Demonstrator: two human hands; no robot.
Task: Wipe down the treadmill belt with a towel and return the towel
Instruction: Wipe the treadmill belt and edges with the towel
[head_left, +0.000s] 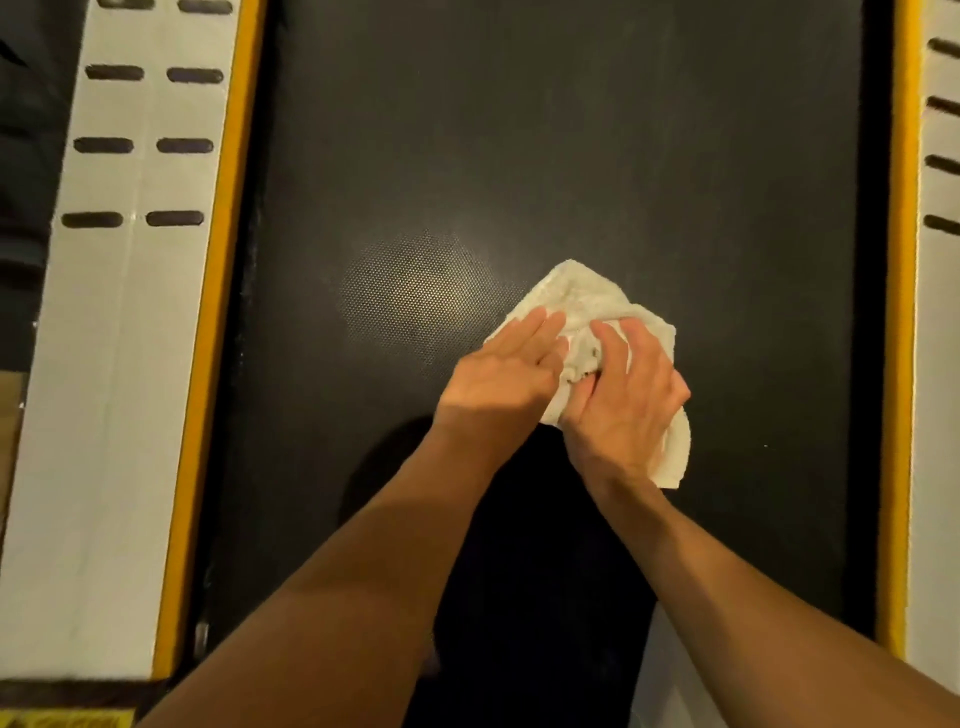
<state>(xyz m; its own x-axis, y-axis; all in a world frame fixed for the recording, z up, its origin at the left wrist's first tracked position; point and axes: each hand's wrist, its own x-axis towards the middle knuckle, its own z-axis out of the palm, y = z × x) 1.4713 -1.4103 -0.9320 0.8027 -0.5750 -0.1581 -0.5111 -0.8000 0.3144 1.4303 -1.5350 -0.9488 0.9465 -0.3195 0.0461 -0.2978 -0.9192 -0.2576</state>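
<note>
A crumpled white towel (576, 293) lies on the black treadmill belt (571, 130), a little right of the belt's middle. My left hand (506, 374) rests flat on the towel's left part with its fingers straight and together. My right hand (628, 395) lies over the towel's right part, fingers spread and bent into the bunched cloth, thumb tucked into a fold. Both hands cover most of the towel; its far corner and its near right edge stick out.
Yellow strips (218, 312) (896, 364) border the belt on both sides. Beyond them run white side rails (124, 364) (937, 415) with dark oval grip pads. A shiny textured patch (410, 296) shows on the belt left of the towel.
</note>
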